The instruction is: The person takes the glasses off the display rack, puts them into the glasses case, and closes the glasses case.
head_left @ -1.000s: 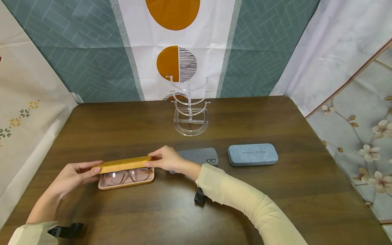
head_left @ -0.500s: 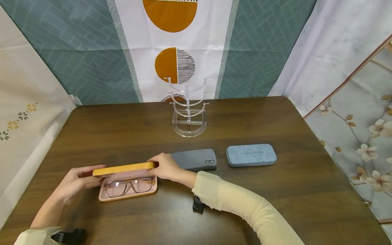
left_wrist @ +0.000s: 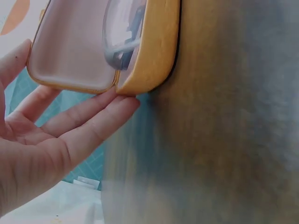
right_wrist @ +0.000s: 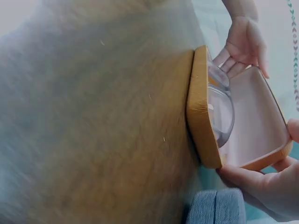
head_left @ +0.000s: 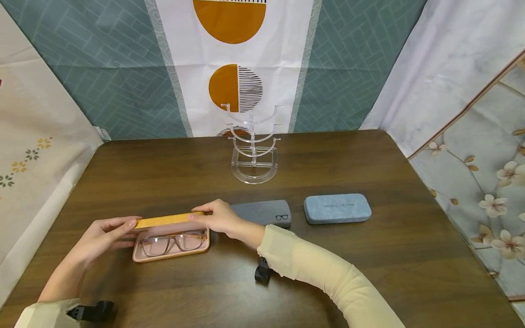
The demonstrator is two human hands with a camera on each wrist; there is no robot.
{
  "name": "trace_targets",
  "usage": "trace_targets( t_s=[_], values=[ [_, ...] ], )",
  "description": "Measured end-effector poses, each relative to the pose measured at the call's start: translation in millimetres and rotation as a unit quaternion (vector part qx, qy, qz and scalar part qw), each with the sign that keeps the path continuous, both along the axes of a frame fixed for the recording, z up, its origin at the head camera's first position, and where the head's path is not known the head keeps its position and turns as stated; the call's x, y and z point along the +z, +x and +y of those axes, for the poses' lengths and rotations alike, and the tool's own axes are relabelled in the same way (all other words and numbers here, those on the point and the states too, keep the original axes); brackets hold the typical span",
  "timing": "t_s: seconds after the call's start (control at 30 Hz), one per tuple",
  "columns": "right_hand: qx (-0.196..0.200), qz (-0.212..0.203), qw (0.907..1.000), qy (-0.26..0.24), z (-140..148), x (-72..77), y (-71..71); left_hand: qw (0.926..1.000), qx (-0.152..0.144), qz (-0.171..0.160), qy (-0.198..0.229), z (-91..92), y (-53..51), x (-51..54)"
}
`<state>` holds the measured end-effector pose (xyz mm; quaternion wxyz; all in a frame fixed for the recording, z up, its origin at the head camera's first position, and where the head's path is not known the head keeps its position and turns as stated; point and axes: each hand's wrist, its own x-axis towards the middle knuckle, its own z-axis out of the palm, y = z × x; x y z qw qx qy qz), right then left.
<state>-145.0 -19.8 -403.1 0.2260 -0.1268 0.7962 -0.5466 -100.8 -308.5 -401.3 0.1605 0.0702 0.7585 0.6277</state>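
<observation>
A yellow glasses case [head_left: 166, 220] with a pink lining lies at the table's left, its lid partly raised. Inside sits a pair of clear-lensed glasses [head_left: 188, 241], lenses toward the near side. My left hand [head_left: 98, 241] holds the case's left end, thumb on the lid. In the left wrist view, its fingers touch the base's corner near the hinge. At the opposite end, my right hand [head_left: 221, 221] grips the lid, its thumb on the lid's edge. The right wrist view shows one of its fingers touching the corner of the base. Some fingertips are hidden behind the lid.
A grey glasses case [head_left: 262, 210] lies just beyond my right hand, partly covered by it. Farther right is a light blue glasses case [head_left: 337, 208], shut. A clear tiered display stand [head_left: 254, 181] stands at the back of the wooden table [head_left: 348, 168].
The yellow case's lid has risen, then dropped slightly, showing more of the glasses than a second ago. The case came toward me, then went back a little. Both hands stay on it.
</observation>
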Motion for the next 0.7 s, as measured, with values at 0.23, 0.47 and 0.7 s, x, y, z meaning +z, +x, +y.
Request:
trace_targets(
  t_s=[0.23, 0.47, 0.7],
  values=[
    [-0.002, -0.002, 1.0, -0.008, -3.6, -4.3, -6.9, 0.9967, -0.01, 0.008, 0.08, -4.5, 0.0, -5.1],
    [0.036, 0.047, 0.997, 0.049, 2.0, -5.9, -5.7, 0.9987, 0.019, 0.039, -0.027, -3.5, 6.4, -6.3],
    [0.068, 0.117, 0.9811, 0.139, 0.7, -4.9, -3.6, 0.9974, -0.01, 0.062, -0.035, -5.1, 7.2, -8.0]
  ],
)
